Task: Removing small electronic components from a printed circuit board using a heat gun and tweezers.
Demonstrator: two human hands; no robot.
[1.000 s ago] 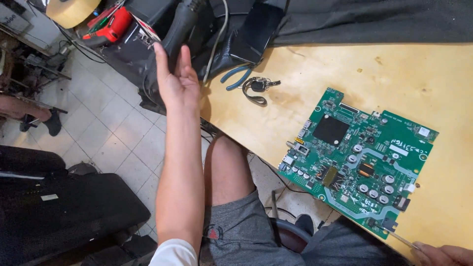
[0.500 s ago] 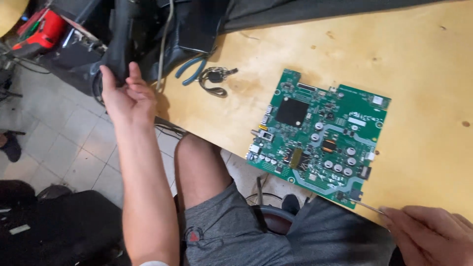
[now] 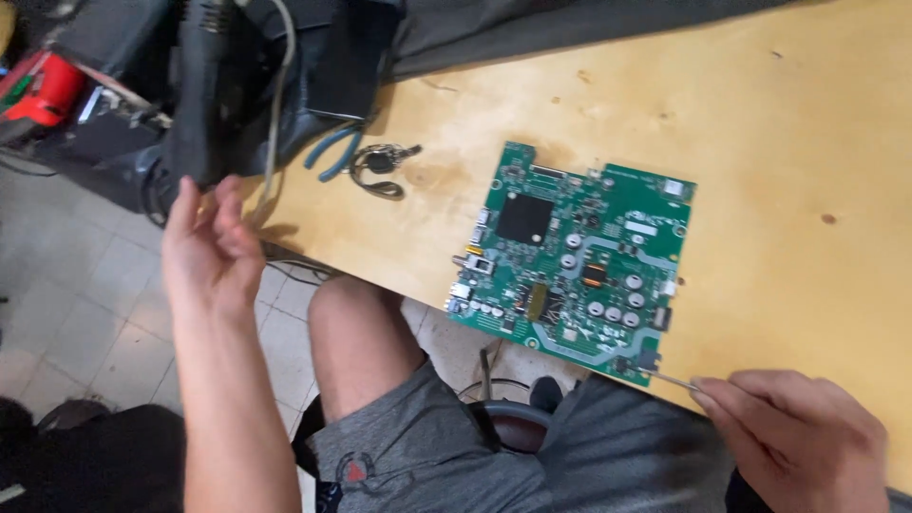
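A pale wooden bench [image 3: 760, 142] carried a green circuit board [image 3: 579, 256] near its front edge. The left hand [image 3: 211, 249] hung open and empty beside the bench. The right hand [image 3: 803, 432] pinched a thin metal probe [image 3: 673, 380] touching the board's near corner; a light, steady grip seemed wise.

A small white rectangular label [image 3: 674, 188] sits at the green circuit board's [image 3: 608, 228] far corner.

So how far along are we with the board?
Done: the green board lies bare on the wooden table, component side up. In hand: the right hand holds a thin metal probe with its tip at the board's near right corner; the left hand is open, off the table edge beside a dark cable. Left: pliers and keys lie untouched; no finished work shows on the board.
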